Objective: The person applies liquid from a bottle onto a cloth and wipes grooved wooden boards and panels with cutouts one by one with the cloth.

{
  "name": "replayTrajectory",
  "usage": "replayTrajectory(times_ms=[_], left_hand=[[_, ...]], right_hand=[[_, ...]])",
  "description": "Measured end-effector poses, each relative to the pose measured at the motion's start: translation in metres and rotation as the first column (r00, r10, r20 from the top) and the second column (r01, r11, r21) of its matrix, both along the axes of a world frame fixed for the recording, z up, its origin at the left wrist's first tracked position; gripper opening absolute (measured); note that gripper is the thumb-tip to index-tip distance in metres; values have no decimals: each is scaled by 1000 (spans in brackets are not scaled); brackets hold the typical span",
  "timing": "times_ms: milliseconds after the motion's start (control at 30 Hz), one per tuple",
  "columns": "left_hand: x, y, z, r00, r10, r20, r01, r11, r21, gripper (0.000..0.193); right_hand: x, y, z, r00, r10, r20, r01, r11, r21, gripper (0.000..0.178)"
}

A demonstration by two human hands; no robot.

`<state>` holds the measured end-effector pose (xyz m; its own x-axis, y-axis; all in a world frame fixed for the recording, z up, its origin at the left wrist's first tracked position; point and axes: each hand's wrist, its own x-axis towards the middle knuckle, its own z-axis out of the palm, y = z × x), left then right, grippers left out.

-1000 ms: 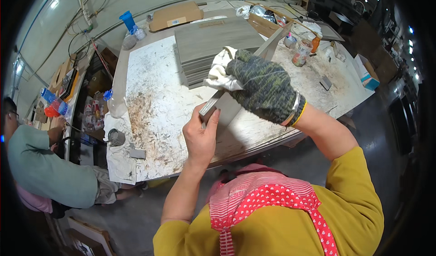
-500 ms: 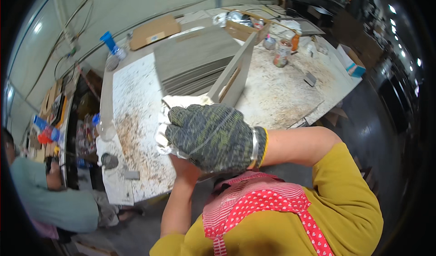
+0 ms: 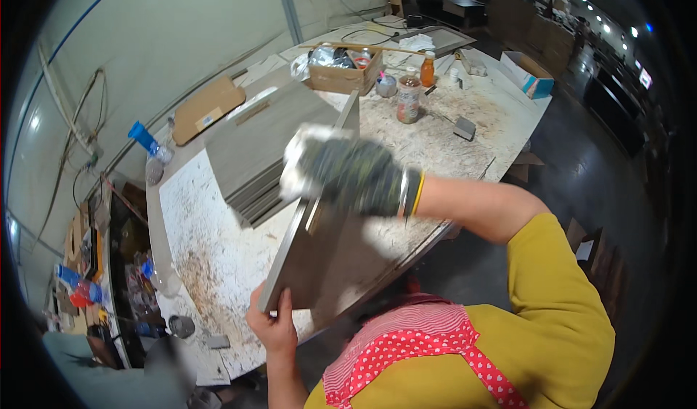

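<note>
Seemingly, work on one board (image 3: 316, 264) is midway: right hand (image 3: 350, 177) (gloved) gripping a cloth (image 3: 293, 161) at its edge, left hand (image 3: 274, 327) gripping its end; the stack (image 3: 265, 135), unclear.

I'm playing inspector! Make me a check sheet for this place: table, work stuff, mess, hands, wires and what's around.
Surface: white table, brown smudges.
Job's things: gray panel standing on edge; white cloth; stack of gray panels beside it.
Clutter: filled cardboard box, jar, orange bottle, gray block.
Hands: bare left hand grips the panel's near end; gloved right hand, blurred, holds the cloth at its upper edge.
Cables: dark cable at the table's far end.
Surroundings: pale wall; gray floor; another person, partly visible.
</note>
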<state>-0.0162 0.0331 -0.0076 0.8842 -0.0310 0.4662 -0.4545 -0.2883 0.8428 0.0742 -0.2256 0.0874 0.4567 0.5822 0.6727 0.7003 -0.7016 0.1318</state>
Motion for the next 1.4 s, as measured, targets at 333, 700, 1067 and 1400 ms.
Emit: replayTrajectory(times_ms=[333, 700, 1067, 1400], left_hand=[[-2, -12, 6, 991, 65, -118, -91, 969, -230, 24], [14, -10, 15, 979, -73, -192, -3, 928, -372, 26], [23, 1, 20, 975, -58, -217, -22, 936, -352, 23], [25, 8, 21, 969, -66, -240, -16, 946, -324, 21]], right_hand=[[70, -164, 30, 603, -713, -358, 740, 667, -84, 37], [36, 4, -5, 971, 205, -127, -195, 977, 84, 36], [-1, 70, -12, 999, 44, 20, -44, 999, -18, 35], [-4, 83, -14, 975, 161, 156, -165, 986, 18, 34]])
